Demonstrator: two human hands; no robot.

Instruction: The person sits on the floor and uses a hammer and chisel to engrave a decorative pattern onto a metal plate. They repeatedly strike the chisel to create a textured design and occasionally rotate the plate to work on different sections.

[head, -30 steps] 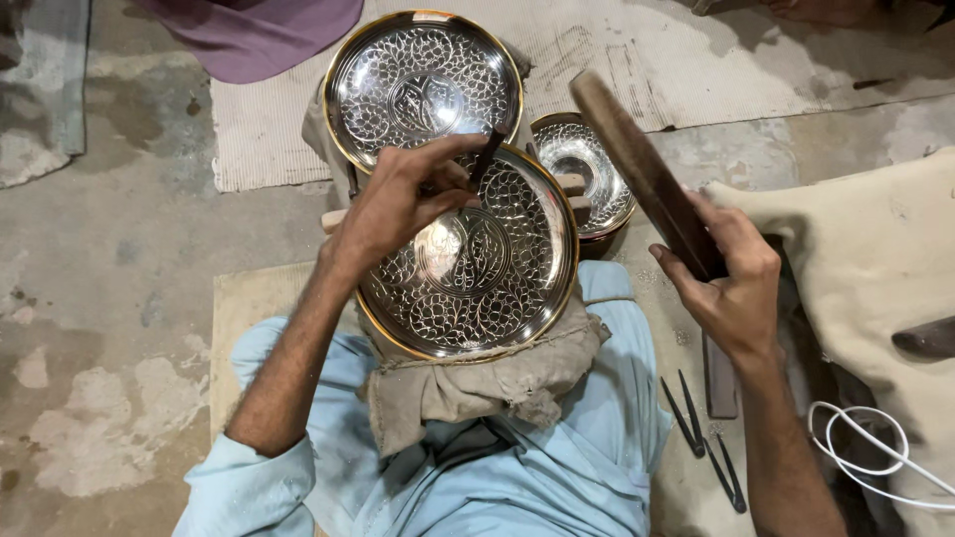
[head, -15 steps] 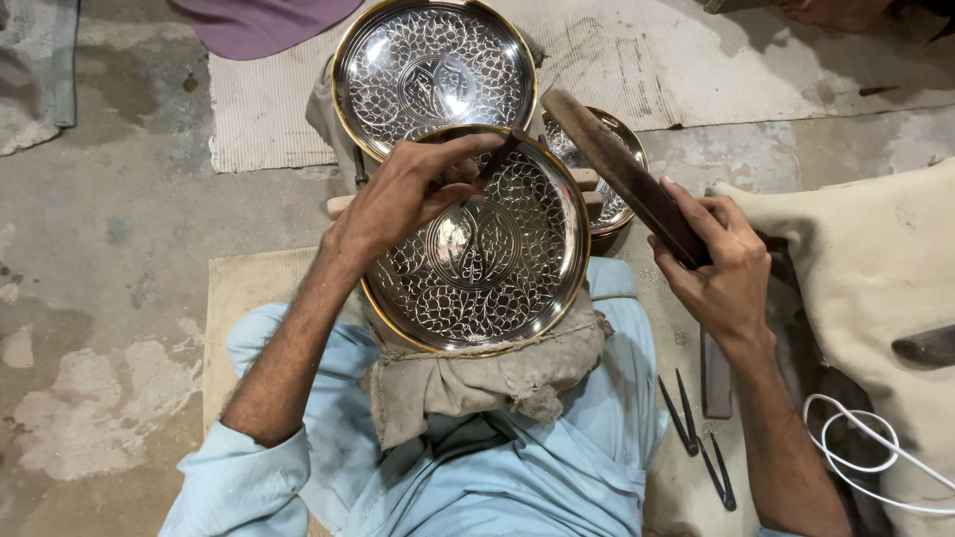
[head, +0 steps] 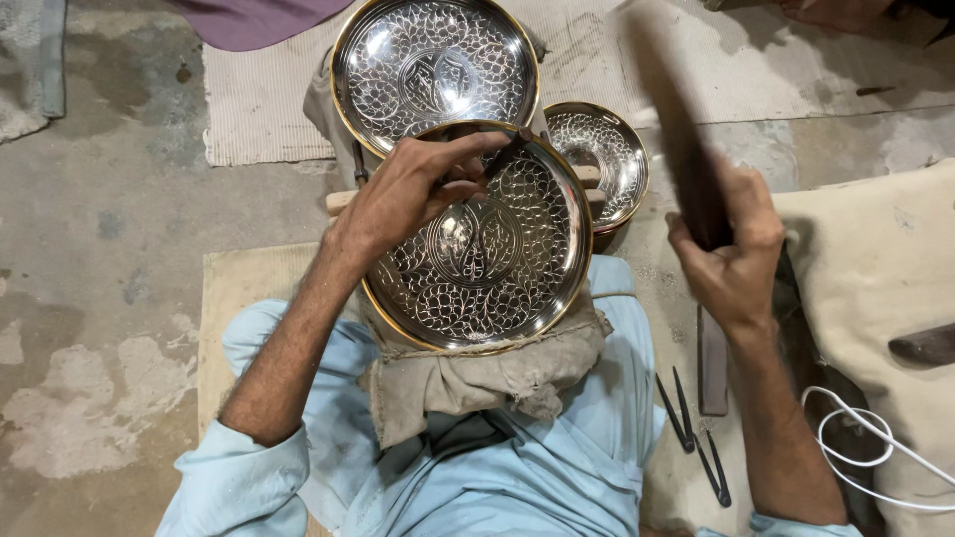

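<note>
An engraved silver plate (head: 497,268) with a gold rim rests tilted on a beige cloth pad (head: 487,383) in my lap. My left hand (head: 413,189) lies on the plate's upper left and pinches a thin dark chisel (head: 505,157) whose tip points at the plate. My right hand (head: 731,259) is raised to the right of the plate, gripping a long dark wooden mallet (head: 671,119), blurred from motion.
A larger engraved plate (head: 433,65) and a small engraved bowl (head: 597,159) lie behind on a pale mat (head: 269,109). Several thin metal tools (head: 691,433) and a flat bar (head: 712,363) sit by my right thigh. A cream cushion (head: 875,259) and white cable (head: 865,447) lie at right.
My right hand has swung the mallet up and away from the plate, to the right. My left hand keeps the chisel on the plate.
</note>
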